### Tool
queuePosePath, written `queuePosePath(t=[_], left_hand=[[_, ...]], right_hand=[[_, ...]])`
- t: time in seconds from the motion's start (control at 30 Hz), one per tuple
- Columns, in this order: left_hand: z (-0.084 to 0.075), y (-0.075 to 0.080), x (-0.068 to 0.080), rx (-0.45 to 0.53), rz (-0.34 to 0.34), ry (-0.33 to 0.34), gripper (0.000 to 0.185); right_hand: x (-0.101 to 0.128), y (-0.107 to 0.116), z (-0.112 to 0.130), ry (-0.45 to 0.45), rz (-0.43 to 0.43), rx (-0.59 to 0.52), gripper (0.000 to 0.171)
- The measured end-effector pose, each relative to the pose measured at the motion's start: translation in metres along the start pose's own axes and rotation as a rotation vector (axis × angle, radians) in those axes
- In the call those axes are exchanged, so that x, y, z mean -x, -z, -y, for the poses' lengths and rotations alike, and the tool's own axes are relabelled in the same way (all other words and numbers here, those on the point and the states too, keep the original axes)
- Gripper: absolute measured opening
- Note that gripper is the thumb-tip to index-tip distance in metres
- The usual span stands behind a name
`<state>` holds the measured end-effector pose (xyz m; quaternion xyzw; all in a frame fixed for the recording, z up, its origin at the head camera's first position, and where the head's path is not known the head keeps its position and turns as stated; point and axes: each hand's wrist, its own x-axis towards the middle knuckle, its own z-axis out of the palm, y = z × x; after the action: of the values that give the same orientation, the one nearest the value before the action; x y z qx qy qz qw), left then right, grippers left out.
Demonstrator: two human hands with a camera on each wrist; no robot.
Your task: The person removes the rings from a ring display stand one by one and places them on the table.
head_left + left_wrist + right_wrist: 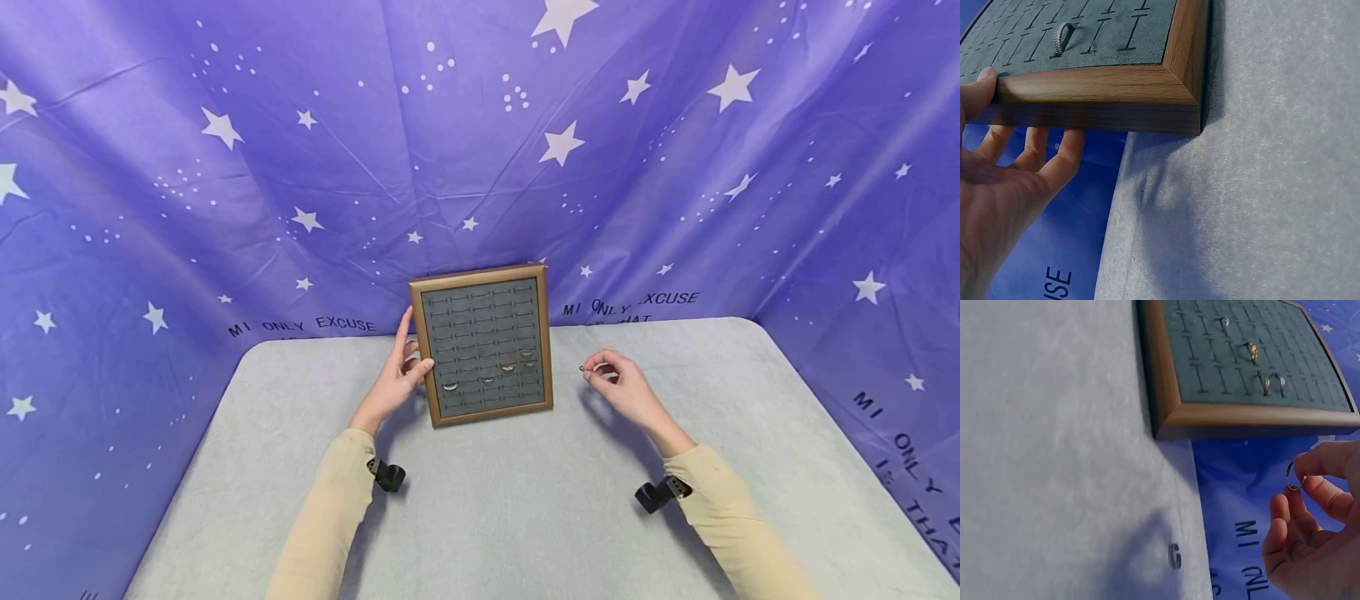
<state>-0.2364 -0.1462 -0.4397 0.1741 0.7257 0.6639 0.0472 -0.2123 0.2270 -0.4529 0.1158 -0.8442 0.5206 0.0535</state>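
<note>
A wood-framed ring display tray [491,416] with a dark grey slotted pad stands tilted near the back of the table. My left hand [393,379] grips its left side, thumb on the front of the frame and fingers behind. Several rings sit in the slots, among them a silver ring [1058,40] near the left side and a gold-coloured ring [1253,353]. Right of the tray, and apart from it, my right hand [624,390] pinches a thin ring [1297,486] between thumb and forefinger. The other fingers are curled loosely.
The table [510,508] has a pale grey cover. Behind it and at both sides hangs a purple-blue cloth [480,133] with white stars and lettering. Each wrist wears a small black camera [387,476].
</note>
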Motion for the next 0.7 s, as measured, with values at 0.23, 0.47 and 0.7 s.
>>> queuePosePath(t=[0.23,0.47,0.7], left_hand=[[0.001,0.000,0.000,-0.001,0.002,0.001,0.088],[0.002,0.000,0.001,0.016,0.009,0.003,0.088],[0.003,0.001,-0.001,0.081,0.015,0.007,0.088]], right_hand=[[0.003,0.006,-0.008,0.000,-0.001,0.036,0.006],[0.005,0.013,-0.018,-0.001,-0.004,0.113,0.005],[0.007,0.020,-0.026,-0.031,-0.005,0.176,0.005]])
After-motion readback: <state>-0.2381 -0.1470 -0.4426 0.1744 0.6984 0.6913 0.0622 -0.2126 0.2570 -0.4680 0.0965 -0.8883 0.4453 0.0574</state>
